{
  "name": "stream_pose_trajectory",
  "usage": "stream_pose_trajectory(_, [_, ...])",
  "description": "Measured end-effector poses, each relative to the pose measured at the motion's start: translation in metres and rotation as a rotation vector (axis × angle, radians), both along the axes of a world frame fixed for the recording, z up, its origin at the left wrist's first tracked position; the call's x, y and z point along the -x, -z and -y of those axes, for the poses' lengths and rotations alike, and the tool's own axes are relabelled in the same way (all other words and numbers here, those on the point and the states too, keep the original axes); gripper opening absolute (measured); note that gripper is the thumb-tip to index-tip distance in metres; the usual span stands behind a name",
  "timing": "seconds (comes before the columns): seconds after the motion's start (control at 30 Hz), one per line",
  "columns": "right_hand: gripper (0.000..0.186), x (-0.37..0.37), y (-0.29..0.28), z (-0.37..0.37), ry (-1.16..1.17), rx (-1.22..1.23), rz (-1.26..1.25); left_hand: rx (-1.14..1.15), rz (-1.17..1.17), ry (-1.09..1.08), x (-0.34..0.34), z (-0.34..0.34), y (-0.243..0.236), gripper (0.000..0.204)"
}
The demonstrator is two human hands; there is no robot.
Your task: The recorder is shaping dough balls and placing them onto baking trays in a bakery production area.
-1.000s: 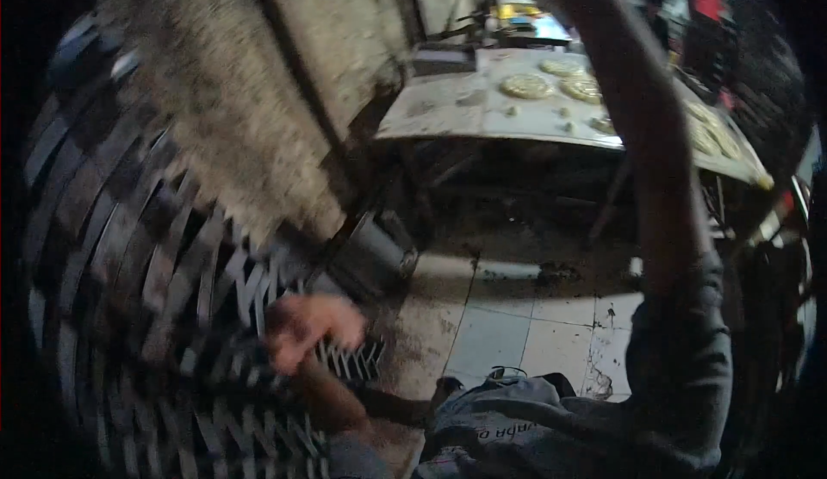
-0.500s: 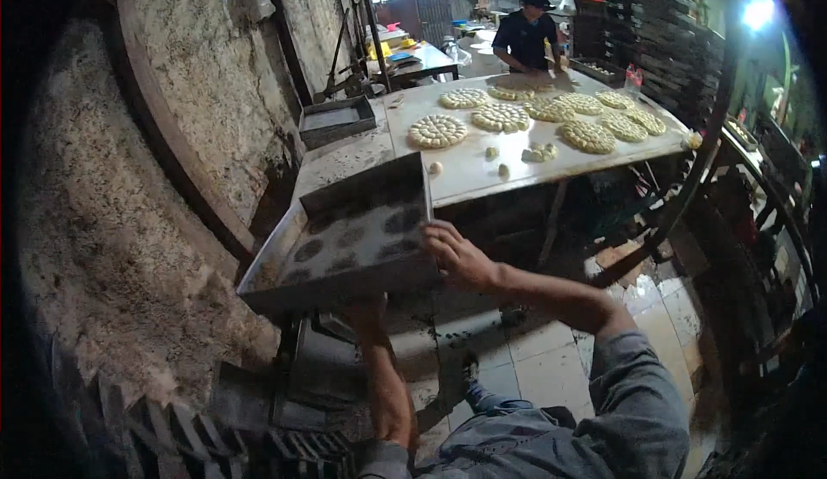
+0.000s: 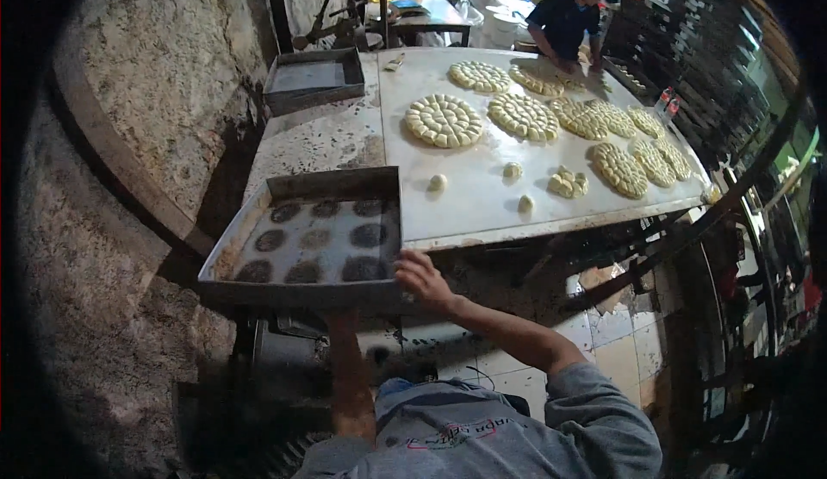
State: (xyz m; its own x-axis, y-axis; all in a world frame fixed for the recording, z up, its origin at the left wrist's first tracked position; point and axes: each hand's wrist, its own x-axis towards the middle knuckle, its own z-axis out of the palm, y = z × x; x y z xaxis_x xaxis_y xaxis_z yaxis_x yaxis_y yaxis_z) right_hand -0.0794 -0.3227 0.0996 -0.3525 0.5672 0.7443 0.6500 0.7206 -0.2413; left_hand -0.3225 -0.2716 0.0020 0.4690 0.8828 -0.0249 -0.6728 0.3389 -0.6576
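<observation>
A deep square metal baking tray [image 3: 297, 296] with dark round marks on its bottom is held at the near left corner of the table. My right hand [image 3: 425, 283] grips its near right corner, fingers over the edge. Below the tray's near wall, my left hand [image 3: 341, 317] reaches underneath; its fingers are hidden. Right of the tray, dough balls [image 3: 438, 183] and a small clump of dough pieces [image 3: 567, 183] lie on the white table [image 3: 482, 212]. Beyond them is a round of packed dough pieces [image 3: 444, 121].
Several more dough rounds [image 3: 524, 117] cover the table's far right. Another metal tray [image 3: 314, 100] sits at the far left. A co-worker [image 3: 568, 22] in dark clothes leans over the far edge. A rough wall [image 3: 164, 74] stands left, a dark rack [image 3: 680, 40] right.
The tray has moved lower and left in view, levelling out, with both hands still on it. My view has tilted down, and the co-worker's head has turned.
</observation>
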Motion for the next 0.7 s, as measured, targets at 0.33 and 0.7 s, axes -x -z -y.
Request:
stream_pose_trajectory(0.33, [0.048, 0.076, -0.018, -0.102, -0.365, -0.095, 0.274, -0.085, -0.881, -0.247, 0.062, -0.019, -0.050, 0.064])
stream_pose_trajectory(0.7, [0.049, -0.056, -0.035, -0.212, 0.313, 0.345, 0.018, 0.263, -1.331, -0.005, -0.057, -0.167, -0.100, 0.081])
